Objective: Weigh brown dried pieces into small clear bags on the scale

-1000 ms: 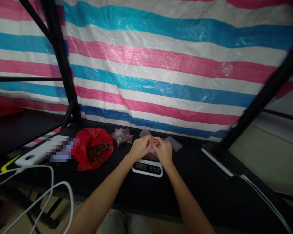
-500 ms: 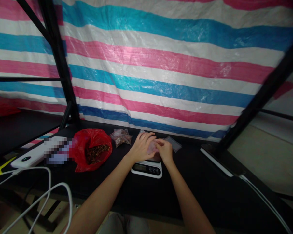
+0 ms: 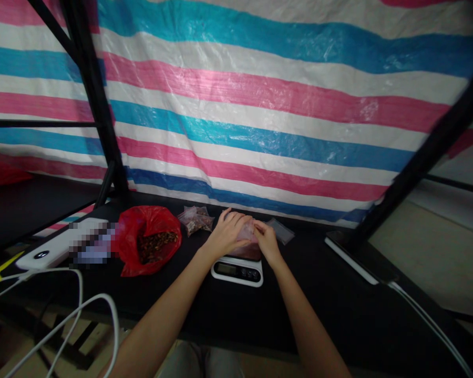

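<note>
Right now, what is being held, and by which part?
A thin clear plastic bag: the right hand appears to pinch its right edge; the left hand lies over its left side, grip unclear.

A striped plastic sheet (image 3: 260, 113) hangs behind the worktop (image 3: 236, 315); a white cable (image 3: 117, 325) loops at left, a white-edged device (image 3: 350, 261) lies right.

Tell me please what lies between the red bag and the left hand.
In the head view, small filled clear packets lie between the red bag and the left hand, on the table.
</note>
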Motion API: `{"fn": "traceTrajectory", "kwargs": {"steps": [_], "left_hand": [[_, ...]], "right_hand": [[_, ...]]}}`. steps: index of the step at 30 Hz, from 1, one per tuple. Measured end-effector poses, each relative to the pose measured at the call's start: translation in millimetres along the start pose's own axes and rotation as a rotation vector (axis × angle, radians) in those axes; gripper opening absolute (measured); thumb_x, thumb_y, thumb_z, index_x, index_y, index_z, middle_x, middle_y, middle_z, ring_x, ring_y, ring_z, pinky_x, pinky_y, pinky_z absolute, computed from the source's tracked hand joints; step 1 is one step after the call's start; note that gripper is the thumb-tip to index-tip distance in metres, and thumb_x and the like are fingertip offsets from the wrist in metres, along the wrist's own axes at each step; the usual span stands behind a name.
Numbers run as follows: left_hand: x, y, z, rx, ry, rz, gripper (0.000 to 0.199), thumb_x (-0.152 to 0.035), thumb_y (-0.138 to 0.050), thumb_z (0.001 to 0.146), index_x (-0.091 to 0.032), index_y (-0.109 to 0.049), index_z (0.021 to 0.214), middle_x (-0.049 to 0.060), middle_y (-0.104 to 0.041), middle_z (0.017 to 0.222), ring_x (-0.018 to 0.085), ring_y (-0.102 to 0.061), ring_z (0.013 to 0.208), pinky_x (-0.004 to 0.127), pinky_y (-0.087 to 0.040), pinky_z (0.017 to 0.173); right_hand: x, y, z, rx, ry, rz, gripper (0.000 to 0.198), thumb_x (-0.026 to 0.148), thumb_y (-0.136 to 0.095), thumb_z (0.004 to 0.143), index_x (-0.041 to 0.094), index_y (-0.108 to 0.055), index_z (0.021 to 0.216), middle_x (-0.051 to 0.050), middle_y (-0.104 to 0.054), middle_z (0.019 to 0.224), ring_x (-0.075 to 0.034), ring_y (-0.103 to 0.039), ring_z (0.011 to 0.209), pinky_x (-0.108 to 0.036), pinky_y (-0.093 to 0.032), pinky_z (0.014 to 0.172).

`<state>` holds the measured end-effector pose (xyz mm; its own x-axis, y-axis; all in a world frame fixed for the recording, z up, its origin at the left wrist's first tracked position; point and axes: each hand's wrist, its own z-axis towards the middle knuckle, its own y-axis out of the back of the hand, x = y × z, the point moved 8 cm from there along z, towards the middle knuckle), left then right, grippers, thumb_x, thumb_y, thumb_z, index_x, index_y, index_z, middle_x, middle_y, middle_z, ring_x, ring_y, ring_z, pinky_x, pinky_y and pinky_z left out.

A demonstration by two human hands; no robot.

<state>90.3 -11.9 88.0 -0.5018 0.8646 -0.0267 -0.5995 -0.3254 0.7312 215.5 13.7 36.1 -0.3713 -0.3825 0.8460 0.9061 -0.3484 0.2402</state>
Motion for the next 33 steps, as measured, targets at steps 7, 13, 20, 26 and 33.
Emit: {"fn": "traceTrajectory", "kwargs": {"steps": [7, 13, 20, 26, 33], "left_hand": [[16, 4, -2, -0.052, 0.116, 0.024, 0.056, -0.046, -0.056, 0.073, -0.019, -0.042, 0.12, 0.008, -0.053, 0.11, 0.023, -0.043, 0.107, 0.045, -0.018, 0.102], [17, 4, -2, -0.052, 0.114, 0.018, 0.041, -0.041, -0.056, 0.074, -0.021, -0.05, 0.11, 0.006, -0.054, 0.104, 0.021, -0.045, 0.104, 0.045, -0.02, 0.101], [17, 2, -3, -0.053, 0.125, -0.004, 0.035, -0.038, -0.053, 0.077, -0.021, -0.053, 0.107, 0.005, -0.056, 0.103, 0.02, -0.046, 0.101, 0.042, -0.021, 0.101], [19, 1, -3, -0.076, 0.129, -0.024, 0.037, -0.038, -0.055, 0.076, -0.022, -0.052, 0.109, 0.004, -0.057, 0.105, 0.019, -0.046, 0.101, 0.041, -0.021, 0.101], [22, 1, -3, -0.076, 0.159, -0.083, 0.039, -0.042, -0.058, 0.073, -0.022, -0.054, 0.106, 0.003, -0.058, 0.102, 0.019, -0.047, 0.1, 0.039, -0.022, 0.1]], "right_hand": [[26, 13, -4, -0.086, 0.047, -0.277, 0.029, 0.038, -0.043, 0.081, 0.02, -0.062, 0.093, -0.005, -0.065, 0.095, -0.019, -0.058, 0.084, -0.032, -0.042, 0.079], [31, -5, -6, 0.067, 0.128, -0.208, 0.024, 0.039, -0.053, 0.076, 0.019, -0.064, 0.081, -0.004, -0.066, 0.084, -0.019, -0.059, 0.081, -0.03, -0.043, 0.077], [22, -19, -9, 0.15, 0.104, -0.135, 0.027, 0.037, -0.053, 0.077, 0.021, -0.062, 0.096, -0.004, -0.066, 0.096, -0.019, -0.06, 0.089, -0.033, -0.043, 0.084], [18, -19, -9, 0.121, 0.076, -0.091, 0.032, 0.037, -0.056, 0.075, 0.021, -0.059, 0.102, -0.003, -0.067, 0.094, -0.019, -0.062, 0.087, -0.033, -0.044, 0.084], [29, -16, -7, 0.145, 0.085, -0.025, 0.026, 0.038, -0.05, 0.078, 0.019, -0.067, 0.076, -0.005, -0.068, 0.082, -0.02, -0.06, 0.083, -0.034, -0.043, 0.081]]}}
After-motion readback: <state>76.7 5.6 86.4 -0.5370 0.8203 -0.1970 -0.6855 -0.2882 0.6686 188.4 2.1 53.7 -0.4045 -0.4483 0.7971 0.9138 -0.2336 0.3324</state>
